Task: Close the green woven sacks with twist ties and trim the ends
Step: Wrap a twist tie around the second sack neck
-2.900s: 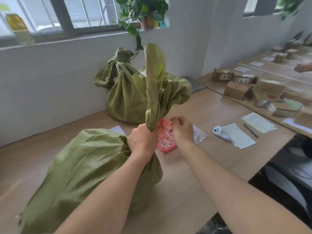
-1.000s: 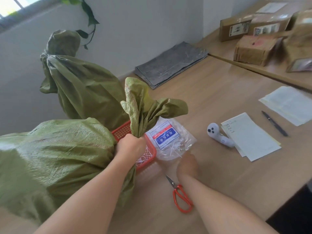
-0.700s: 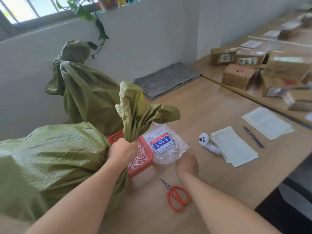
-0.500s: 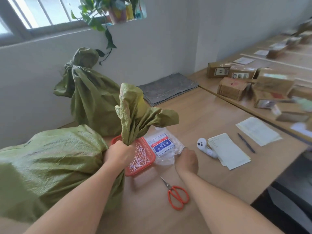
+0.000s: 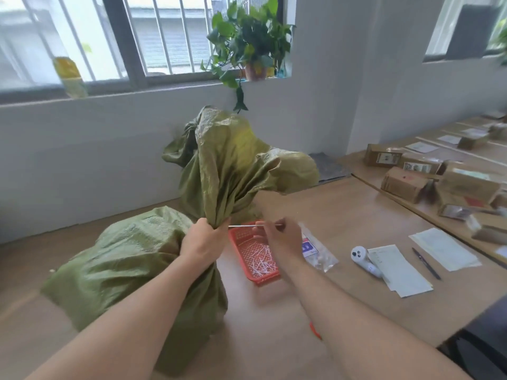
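A full green woven sack (image 5: 123, 267) lies on the wooden table in front of me. My left hand (image 5: 204, 239) grips its gathered neck, and the loose top (image 5: 233, 165) stands up above my fist. My right hand (image 5: 282, 237) pinches a thin white twist tie (image 5: 247, 226), held level with one end near the neck. Below that hand sits a red mesh basket (image 5: 244, 256) of white ties. A second green sack (image 5: 181, 152), tied at the top, stands behind, mostly hidden. Only a red sliver of the scissors (image 5: 315, 330) shows beside my right forearm.
A clear bag of ties (image 5: 318, 253) lies right of the basket. Further right are a white handheld device (image 5: 362, 257), paper sheets (image 5: 400, 267) and a pen (image 5: 426, 263). Cardboard boxes (image 5: 406, 182) line the adjoining table. A potted plant (image 5: 247, 45) sits on the windowsill.
My right hand rose from the table by the tie bag and now holds a twist tie near the sack's neck. My left hand has kept its grip. The view tilted upward.
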